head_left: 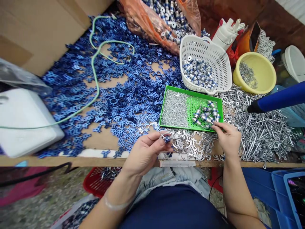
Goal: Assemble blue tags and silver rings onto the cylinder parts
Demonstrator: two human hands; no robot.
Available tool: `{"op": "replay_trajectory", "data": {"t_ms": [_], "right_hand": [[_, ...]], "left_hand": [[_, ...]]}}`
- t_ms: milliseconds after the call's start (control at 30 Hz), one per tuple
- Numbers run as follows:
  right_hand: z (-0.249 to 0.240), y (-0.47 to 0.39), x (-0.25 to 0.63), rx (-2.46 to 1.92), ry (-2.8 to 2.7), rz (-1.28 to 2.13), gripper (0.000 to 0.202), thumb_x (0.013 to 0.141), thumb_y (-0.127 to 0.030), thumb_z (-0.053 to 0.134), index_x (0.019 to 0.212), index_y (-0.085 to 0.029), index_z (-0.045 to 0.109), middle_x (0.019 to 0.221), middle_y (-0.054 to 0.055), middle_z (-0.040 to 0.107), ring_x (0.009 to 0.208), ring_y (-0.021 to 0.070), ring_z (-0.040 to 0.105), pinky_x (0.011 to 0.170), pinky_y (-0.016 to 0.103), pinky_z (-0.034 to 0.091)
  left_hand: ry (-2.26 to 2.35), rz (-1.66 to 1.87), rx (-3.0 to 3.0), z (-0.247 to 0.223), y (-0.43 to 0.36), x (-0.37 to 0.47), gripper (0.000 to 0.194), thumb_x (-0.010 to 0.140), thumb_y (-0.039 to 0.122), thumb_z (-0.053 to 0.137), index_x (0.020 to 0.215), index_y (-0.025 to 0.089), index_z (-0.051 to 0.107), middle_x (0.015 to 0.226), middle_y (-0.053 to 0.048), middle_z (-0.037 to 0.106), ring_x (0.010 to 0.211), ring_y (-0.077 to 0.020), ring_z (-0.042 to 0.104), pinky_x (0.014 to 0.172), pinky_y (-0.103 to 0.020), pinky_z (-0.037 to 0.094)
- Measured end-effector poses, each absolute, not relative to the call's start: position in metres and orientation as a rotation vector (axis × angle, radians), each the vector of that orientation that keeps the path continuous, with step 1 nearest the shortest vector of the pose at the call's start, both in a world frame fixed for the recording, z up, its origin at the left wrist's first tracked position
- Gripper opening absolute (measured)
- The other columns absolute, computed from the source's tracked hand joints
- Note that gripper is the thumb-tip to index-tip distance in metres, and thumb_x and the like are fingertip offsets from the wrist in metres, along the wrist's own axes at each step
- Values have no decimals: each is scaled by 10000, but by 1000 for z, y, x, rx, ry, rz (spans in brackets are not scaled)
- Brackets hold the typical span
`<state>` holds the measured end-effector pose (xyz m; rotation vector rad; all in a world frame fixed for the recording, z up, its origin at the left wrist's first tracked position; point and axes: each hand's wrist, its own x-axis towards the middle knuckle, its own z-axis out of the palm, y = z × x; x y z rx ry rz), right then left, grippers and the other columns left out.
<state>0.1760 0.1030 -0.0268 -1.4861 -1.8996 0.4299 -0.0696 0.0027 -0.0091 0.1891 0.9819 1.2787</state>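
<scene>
My left hand (149,149) is closed in a pinch around a small blue metal part (166,139) with a silver pin, held above the table's front edge. My right hand (227,136) reaches to the near right corner of a green tray (164,106). Its thumb and forefinger pinch the end of a small silver-and-blue cylinder (206,118), partly hidden by the fingertips. Several similar cylinders lie in the tray's right half. Tiny silver pieces (175,109) fill its left half. Flat curved silver clips (190,144) lie loose between my hands.
Blue three-armed pieces (133,92) cover the left table. Behind the tray stand a white basket (224,71) of cylinders and an orange bag (152,28). At right are a yellow bowl (264,70), silver pins (264,136) and a blue tool (281,98) jutting in. A green hose (95,73) crosses the left.
</scene>
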Motion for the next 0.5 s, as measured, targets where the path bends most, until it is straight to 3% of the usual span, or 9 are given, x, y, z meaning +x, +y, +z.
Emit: {"op": "replay_trajectory", "data": {"t_ms": [133,233,400,500], "right_hand": [[-25,82,166,-1371,-1392,921,143,632,-267,749,763,-226,707,717,9,686,668,172,626,626,337,507],[-13,55,148,-1194,-1459,1092,130,664,-191,730,774,-256,707,670,-14,657,625,140,598,558,292,488],[11,20,119,-957,-1878,926,344,693,-40,682,957,-260,671,704,-9,654,637,132,566,578,298,455],[16,16,113,-963,-1954,866,346,709,-36,663,982,-250,654,700,-3,647,635,137,562,563,297,454]], "left_hand": [[945,1304,169,-10,4,-67,314,491,338,851,716,169,713,612,-9,683,546,-106,608,520,-197,512],[873,1333,139,-8,5,-63,312,482,328,856,712,171,717,601,-9,679,526,-95,593,496,-178,482],[864,1436,167,-2,6,-55,277,493,338,851,700,199,730,577,8,665,537,-84,584,541,-176,468],[936,1500,229,-3,3,-55,267,509,346,841,717,217,735,590,12,663,548,-98,580,584,-215,483]]}}
